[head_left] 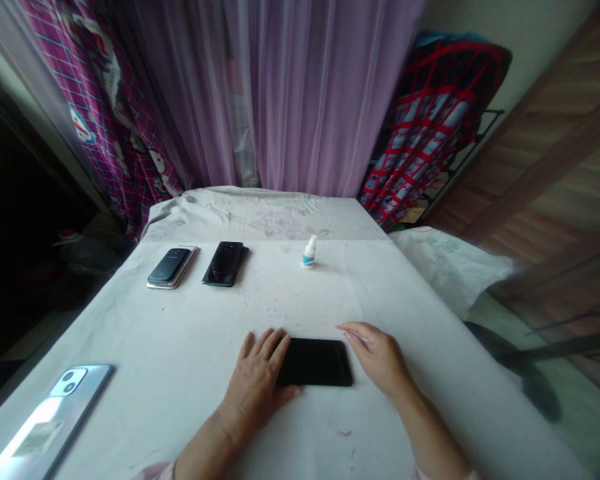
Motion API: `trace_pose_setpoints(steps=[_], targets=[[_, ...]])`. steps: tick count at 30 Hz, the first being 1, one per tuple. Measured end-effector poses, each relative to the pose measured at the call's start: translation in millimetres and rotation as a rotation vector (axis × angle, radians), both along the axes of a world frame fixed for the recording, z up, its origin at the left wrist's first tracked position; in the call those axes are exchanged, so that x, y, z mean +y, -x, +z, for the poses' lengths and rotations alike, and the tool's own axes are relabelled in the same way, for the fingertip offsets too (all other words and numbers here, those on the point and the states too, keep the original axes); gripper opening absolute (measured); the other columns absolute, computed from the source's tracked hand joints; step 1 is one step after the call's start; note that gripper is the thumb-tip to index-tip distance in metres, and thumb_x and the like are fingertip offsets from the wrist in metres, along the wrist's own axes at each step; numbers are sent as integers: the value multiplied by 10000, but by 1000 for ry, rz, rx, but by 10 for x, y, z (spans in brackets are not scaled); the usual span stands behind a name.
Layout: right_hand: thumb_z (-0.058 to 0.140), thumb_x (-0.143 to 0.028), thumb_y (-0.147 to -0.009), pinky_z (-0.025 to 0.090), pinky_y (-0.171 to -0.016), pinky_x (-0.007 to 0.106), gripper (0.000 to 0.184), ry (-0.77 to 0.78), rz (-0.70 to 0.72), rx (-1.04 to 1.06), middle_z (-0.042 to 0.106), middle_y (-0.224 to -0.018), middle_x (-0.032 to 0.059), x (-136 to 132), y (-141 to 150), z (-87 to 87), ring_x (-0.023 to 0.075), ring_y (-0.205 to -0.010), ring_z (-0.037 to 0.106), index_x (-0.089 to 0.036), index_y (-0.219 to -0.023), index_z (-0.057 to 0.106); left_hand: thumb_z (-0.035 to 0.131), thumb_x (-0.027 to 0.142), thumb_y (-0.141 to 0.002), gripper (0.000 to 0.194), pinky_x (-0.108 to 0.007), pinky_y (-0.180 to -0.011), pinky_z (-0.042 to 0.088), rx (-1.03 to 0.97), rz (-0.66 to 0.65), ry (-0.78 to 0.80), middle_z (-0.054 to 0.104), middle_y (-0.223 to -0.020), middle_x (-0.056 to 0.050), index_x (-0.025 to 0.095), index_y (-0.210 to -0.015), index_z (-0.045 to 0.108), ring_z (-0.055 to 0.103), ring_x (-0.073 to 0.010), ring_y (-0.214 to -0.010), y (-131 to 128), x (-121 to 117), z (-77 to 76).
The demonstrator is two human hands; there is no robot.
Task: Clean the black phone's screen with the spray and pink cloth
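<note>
A black smartphone [316,363] lies sideways on the white-covered table, its dark glossy face up. My left hand [259,373] grips its left end, fingers over the far edge and thumb along the near edge. Just off the right end is my right hand [377,357], fingers bent and drawn together. Something pale pink shows at those fingertips, too small to tell from a nail. A small white bottle with a blue label [309,255] stands upright beyond the phone.
Two phones lie stacked at the back left [169,265], with another dark pair [223,264] beside them. A larger silver-blue phone [55,420] rests back up at the near left. Purple curtains [310,100] hang behind the table. Right of it is a dark stand [545,353].
</note>
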State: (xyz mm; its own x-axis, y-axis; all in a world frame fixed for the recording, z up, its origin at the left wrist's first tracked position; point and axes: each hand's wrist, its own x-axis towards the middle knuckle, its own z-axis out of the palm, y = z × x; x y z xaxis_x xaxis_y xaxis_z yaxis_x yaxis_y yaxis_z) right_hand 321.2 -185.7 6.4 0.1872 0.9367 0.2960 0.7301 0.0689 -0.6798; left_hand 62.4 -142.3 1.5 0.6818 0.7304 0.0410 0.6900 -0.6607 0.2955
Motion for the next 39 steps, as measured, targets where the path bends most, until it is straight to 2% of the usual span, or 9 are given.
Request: trace_pose_setpoints(steps=[4,9,14,19,24,27,33,36,39], targets=[[453,-228,-869,509,-782,303,270,100,93,-84,743,-901,35,46,73,25,192,-851,683,-247,-879,723,650,476,-839,722,-594,-1123,232,-112,-50,-52,389,-1496,-159,222,-1453,368,342,-330,-1384,61,35,-182],[440,-147,-862,487,-763,306,282,125,149,-223,730,-884,42,46,134,13,202,-842,666,-229,-858,710,631,336,-860,619,-571,-1099,309,-136,-38,-77,355,-1509,-171,241,-1429,408,365,-324,-1372,116,116,-208],[435,-135,-902,470,-726,278,275,37,183,-207,718,-850,37,-3,224,-68,185,-804,658,-222,-852,691,619,574,-830,817,-602,-1081,324,-137,-42,-156,327,-1513,-217,181,-1479,316,331,-374,-1381,55,46,-245],[459,-83,-889,467,-734,271,267,23,243,-162,717,-850,33,185,459,-63,181,-808,656,-221,-868,686,587,561,-865,796,-556,-1083,358,-153,38,-222,323,-1523,-189,203,-1500,269,337,-351,-1383,-17,-51,-355],[465,-73,-886,474,-743,284,262,65,315,-172,716,-854,43,447,667,26,193,-819,651,-214,-869,686,572,579,-868,811,-545,-1089,360,-192,119,-163,355,-1509,-172,217,-1512,237,355,-343,-1373,-31,-93,-344],[457,-82,-892,479,-765,285,268,88,339,-133,722,-893,38,431,557,38,187,-844,655,-219,-909,687,559,614,-859,817,-550,-1096,345,-172,140,-110,378,-1497,-170,216,-1505,258,352,-339,-1376,-32,-83,-300],[437,-150,-915,492,-774,278,266,104,283,-86,732,-900,34,138,94,-2,176,-846,671,-226,-914,693,550,590,-879,795,-534,-1115,314,-106,130,-67,332,-1526,-167,207,-1507,246,308,-325,-1403,-38,-24,-243],[424,-146,-915,492,-779,282,284,108,281,-118,732,-903,37,159,138,17,178,-847,667,-228,-914,696,544,563,-894,794,-528,-1120,305,-103,102,-65,303,-1536,-183,196,-1515,213,293,-319,-1411,-46,14,-241],[439,-124,-903,490,-801,283,283,101,297,-142,731,-912,38,325,355,39,178,-858,660,-228,-912,703,567,539,-888,795,-542,-1115,305,-100,87,-64,297,-1534,-199,178,-1509,227,293,-326,-1409,-57,47,-258]])
